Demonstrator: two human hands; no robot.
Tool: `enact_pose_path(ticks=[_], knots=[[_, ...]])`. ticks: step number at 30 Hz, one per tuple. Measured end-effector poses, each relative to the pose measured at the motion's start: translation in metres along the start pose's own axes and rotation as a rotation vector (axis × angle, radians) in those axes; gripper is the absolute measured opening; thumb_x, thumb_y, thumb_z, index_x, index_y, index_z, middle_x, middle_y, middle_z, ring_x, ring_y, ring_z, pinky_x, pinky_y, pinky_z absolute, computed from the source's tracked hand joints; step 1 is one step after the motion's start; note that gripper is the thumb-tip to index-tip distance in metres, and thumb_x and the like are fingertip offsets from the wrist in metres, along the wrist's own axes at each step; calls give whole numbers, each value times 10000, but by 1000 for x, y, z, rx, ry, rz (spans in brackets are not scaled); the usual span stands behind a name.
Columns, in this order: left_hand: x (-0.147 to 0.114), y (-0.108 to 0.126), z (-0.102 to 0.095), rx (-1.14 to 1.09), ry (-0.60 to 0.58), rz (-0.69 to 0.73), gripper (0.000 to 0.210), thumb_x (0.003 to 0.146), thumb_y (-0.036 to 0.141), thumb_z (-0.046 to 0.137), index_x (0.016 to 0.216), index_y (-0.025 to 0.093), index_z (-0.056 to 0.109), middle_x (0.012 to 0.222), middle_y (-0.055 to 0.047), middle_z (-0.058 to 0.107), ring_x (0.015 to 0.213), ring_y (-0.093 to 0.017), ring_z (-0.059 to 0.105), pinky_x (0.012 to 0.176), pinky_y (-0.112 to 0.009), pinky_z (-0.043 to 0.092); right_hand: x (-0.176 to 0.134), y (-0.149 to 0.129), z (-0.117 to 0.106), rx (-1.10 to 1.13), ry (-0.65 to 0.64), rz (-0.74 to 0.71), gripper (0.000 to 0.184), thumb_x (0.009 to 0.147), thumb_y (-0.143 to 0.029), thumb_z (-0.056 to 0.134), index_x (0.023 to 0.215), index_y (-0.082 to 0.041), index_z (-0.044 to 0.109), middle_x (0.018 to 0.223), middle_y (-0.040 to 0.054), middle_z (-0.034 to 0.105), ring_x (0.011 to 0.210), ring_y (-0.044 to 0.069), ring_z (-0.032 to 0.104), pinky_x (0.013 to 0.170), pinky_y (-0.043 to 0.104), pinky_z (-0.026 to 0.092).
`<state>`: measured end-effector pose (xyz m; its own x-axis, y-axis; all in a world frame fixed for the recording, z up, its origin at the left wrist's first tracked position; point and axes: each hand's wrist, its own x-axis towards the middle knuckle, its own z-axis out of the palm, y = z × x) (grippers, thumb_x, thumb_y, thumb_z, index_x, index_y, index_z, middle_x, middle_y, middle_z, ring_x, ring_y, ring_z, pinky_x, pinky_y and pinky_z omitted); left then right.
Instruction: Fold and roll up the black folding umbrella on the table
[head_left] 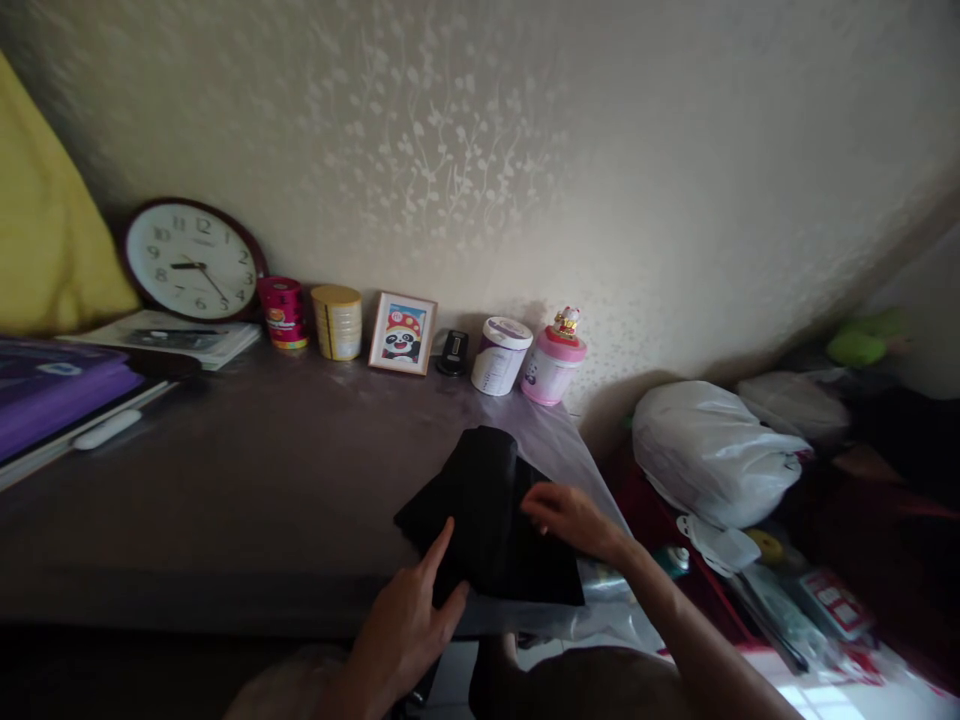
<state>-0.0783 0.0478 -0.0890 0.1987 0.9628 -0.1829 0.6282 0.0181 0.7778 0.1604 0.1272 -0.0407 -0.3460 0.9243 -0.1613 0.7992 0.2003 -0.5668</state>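
A plain black sheet (480,510), cloth or paper I cannot tell, lies near the front right corner of the table (285,470). Its middle is raised in a rounded fold, with flat flaps spreading to both sides. My left hand (409,625) rests at its front left edge, index finger and thumb spread apart against the black surface. Over the right flap is my right hand (566,515), its fingers curled together; whatever they may pinch is hidden.
Along the wall stand a clock (191,258), a red can (283,315), a yellow tin (337,325), a panda picture frame (403,335), a white tub (501,357) and a pink jar (553,368). Purple folders (60,395) lie left; a white plastic bag (705,450) sits right, beyond the table.
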Motion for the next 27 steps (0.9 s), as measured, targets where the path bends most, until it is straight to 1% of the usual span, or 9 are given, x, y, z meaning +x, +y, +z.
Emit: enact_pose_path(ticks=[2, 3, 5, 8, 10, 12, 17, 20, 27], knots=[[0, 1, -1, 13, 0, 1, 647, 855, 401, 402, 1440, 234, 182, 666, -6, 654, 575, -155, 590, 605, -243, 398, 5, 14, -9, -187, 263, 97, 264, 860, -359, 446, 814, -188, 642, 729, 37, 664, 688, 162, 614, 643, 254, 439], [-1, 1, 0, 15, -1, -1, 648, 855, 402, 399, 1441, 232, 180, 673, -7, 654, 578, -153, 587, 611, -243, 399, 8, 23, -12, -252, 359, 154, 238, 850, -350, 465, 812, -192, 639, 783, 53, 677, 756, 184, 624, 677, 268, 437], [-1, 0, 0, 14, 3, -2, 647, 854, 398, 401, 1440, 231, 184, 711, -14, 663, 594, -148, 590, 630, -244, 401, 12, 40, -16, -285, 444, 267, 217, 831, -366, 497, 822, -195, 630, 800, 64, 685, 790, 201, 633, 683, 274, 440], [-1, -2, 2, 19, 12, -1, 647, 853, 406, 405, 1439, 242, 185, 725, -14, 663, 601, -147, 590, 634, -244, 400, 15, 54, -14, -65, 384, 416, 257, 835, -406, 473, 821, -184, 600, 678, 39, 661, 632, 167, 635, 553, 239, 455], [-1, -2, 3, 20, 11, -8, 649, 852, 409, 404, 1439, 245, 182, 710, -9, 654, 597, -146, 586, 628, -243, 398, 17, 55, -10, 125, 321, 479, 280, 835, -421, 449, 794, -177, 581, 616, 16, 628, 546, 151, 616, 470, 225, 450], [-1, -2, 2, 9, 9, -14, 654, 848, 407, 409, 1439, 243, 182, 696, -2, 645, 590, -143, 581, 633, -243, 399, 18, 51, -6, 231, 298, 508, 296, 823, -437, 450, 741, -176, 564, 573, 0, 590, 521, 151, 601, 439, 227, 454], [0, -1, 3, 10, 14, 16, 654, 847, 406, 398, 1440, 230, 185, 568, 34, 574, 522, -143, 536, 580, -242, 379, 20, 45, -3, 266, 358, 484, 297, 796, -450, 468, 704, -179, 546, 538, -19, 529, 525, 147, 571, 443, 235, 474], [0, -2, 4, 9, 33, 37, 659, 847, 409, 396, 1440, 215, 185, 570, 30, 575, 521, -142, 536, 573, -242, 373, 21, 48, -3, 299, 380, 479, 312, 786, -468, 460, 696, -181, 543, 527, -21, 519, 511, 145, 567, 451, 240, 475], [0, -2, 1, -18, 41, 48, 662, 839, 402, 424, 1438, 239, 192, 609, 8, 612, 576, -153, 574, 600, -251, 398, 23, 54, 0, 367, 390, 517, 333, 769, -494, 487, 680, -181, 559, 530, -19, 503, 485, 139, 542, 445, 251, 462]])
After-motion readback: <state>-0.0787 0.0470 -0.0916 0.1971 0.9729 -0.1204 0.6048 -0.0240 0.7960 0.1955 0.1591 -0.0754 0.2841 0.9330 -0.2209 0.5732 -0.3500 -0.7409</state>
